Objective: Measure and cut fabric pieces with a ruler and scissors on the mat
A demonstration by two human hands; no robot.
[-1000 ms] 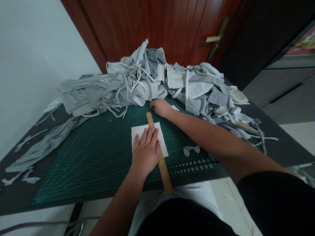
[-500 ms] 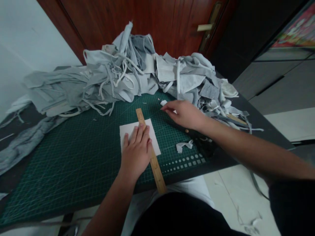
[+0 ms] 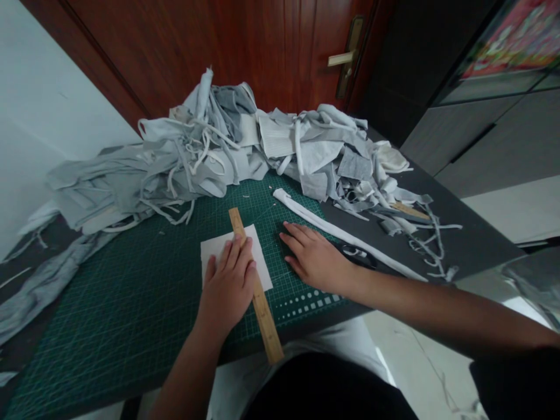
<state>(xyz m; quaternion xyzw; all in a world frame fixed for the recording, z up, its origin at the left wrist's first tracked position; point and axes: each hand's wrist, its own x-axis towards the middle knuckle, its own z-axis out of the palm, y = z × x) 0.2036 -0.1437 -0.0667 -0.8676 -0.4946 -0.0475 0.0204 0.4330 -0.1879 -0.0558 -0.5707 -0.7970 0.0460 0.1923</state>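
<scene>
My left hand (image 3: 230,286) lies flat with its fingers spread, pressing a wooden ruler (image 3: 265,321) onto a white square piece (image 3: 262,274). Whether that piece is cloth or card I cannot tell. The ruler runs slanting across it, and its near end sticks out past the table edge. To the right, my right hand (image 3: 317,259) is palm down over the green cutting mat (image 3: 131,291), fingers stretched out, with no object showing in them. Just beyond it a long white cloth strip (image 3: 324,224) lies diagonally, partly over a dark object (image 3: 367,259) I cannot make out.
A heap of grey and white cloth scraps (image 3: 319,146) lines the back of the dark table (image 3: 472,245). Grey cloth (image 3: 56,280) lies along the left side. Behind stands a brown door (image 3: 280,52); cabinets (image 3: 494,140) are at the right.
My right hand has come nearer and opened out, away from the small white bit it was at. The long white strip now lies beyond it. My left hand stays on the ruler.
</scene>
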